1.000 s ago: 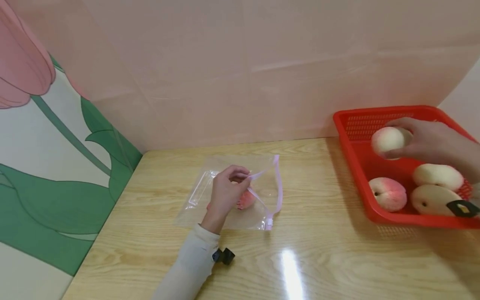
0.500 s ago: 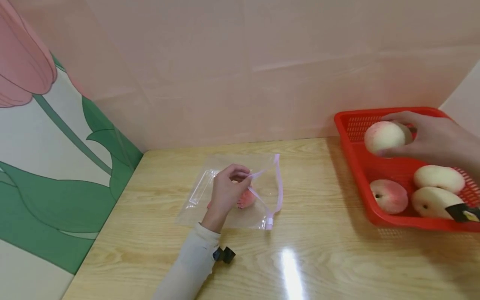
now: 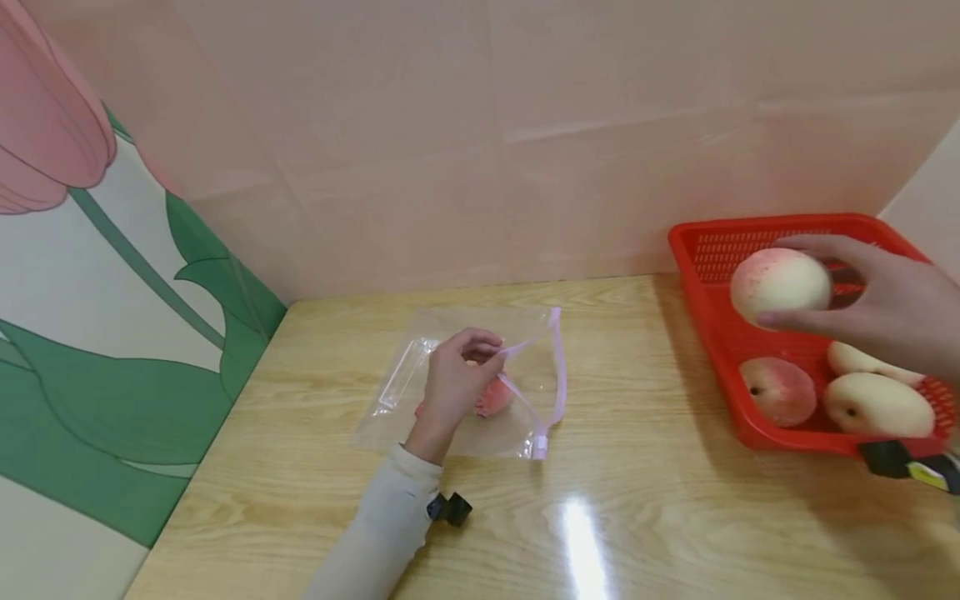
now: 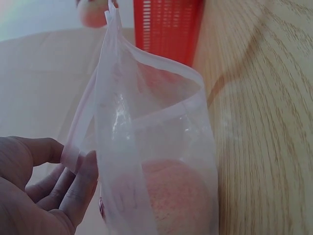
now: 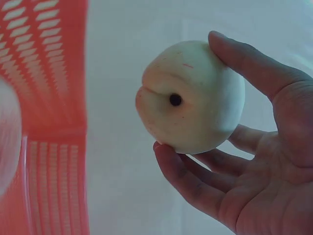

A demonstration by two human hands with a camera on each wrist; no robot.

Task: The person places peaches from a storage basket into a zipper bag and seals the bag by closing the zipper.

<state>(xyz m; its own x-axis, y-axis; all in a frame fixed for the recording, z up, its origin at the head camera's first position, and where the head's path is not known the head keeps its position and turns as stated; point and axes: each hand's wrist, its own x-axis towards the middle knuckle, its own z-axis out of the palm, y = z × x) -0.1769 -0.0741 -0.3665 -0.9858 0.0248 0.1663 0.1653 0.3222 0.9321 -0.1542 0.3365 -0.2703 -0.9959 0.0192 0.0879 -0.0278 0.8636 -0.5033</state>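
Right grip [image 3: 892, 304] has a peach [image 3: 780, 286] between thumb and fingers, held up above the red basket [image 3: 802, 440] rim per left wrist view. Left grip [image 3: 452, 379] pinches one lip of the lilac zip band [image 3: 559, 367], bag mouth gaping, facing the basket. Clear zip bag [image 3: 393, 429] lies on the bench [image 3: 637, 508], bagged peach [image 3: 495, 396] inside, partly behind the left grip; can't tell if it's the only one. Three other peaches [image 3: 777, 392] visible in the basket.

My read: loading step, next fruit picked but not bagged. Next move calls for carrying it left, low into the mouth, left pinch kept; a loose lip could fold shut.
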